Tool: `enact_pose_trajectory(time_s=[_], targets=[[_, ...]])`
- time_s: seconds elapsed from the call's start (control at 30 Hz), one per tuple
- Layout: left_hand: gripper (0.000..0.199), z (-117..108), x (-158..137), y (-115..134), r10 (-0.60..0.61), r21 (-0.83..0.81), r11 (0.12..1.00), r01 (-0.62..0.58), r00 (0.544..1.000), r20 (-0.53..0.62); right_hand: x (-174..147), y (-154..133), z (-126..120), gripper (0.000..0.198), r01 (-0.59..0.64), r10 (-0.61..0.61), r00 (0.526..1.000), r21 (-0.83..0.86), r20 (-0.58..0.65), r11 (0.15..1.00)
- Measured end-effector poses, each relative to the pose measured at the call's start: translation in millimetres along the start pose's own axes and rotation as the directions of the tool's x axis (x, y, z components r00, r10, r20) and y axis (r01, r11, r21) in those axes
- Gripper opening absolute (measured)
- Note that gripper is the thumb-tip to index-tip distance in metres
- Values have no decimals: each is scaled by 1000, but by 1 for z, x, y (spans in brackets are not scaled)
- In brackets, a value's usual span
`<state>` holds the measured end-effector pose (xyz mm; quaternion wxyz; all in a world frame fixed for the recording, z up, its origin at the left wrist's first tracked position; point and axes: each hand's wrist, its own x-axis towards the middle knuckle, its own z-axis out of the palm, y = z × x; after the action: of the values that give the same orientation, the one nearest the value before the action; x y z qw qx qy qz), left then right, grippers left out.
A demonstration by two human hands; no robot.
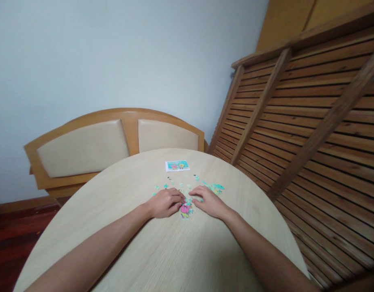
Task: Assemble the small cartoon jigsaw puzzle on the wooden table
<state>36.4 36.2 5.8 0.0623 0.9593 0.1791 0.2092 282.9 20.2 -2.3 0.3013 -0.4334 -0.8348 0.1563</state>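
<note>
Loosely flanked: irregular pink-and-green jigsaw [185, 209]
Left fingers [176, 199] curled, grip unclear; right fingers [200, 190] parted; round, pale wood-grained surface [162, 255].

Soft, dim light leaves a blurred shadow across the table [162, 255].

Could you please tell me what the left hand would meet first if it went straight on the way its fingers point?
Likely the colourful patch of pieces, then the right hand; whether the left hand touches the pieces now is unclear.
</note>
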Motion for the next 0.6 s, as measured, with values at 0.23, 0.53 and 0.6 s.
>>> enact_pose_trajectory(time_s=[0.23,0.53,0.6], targets=[[27,0,-1,0,-6,11,1000,6,1000,-5,-4,3,-11,23,23,-18,999,-110,46,994],[29,-1,-1,0,-1,12,1000,1,1000,20,-3,1,-5,21,48,-42,997,-99,58,994],[29,-2,0,0,4,12,1000,-4,1000,28,-2,-1,-4,20,38,-32,998,-102,57,994]])
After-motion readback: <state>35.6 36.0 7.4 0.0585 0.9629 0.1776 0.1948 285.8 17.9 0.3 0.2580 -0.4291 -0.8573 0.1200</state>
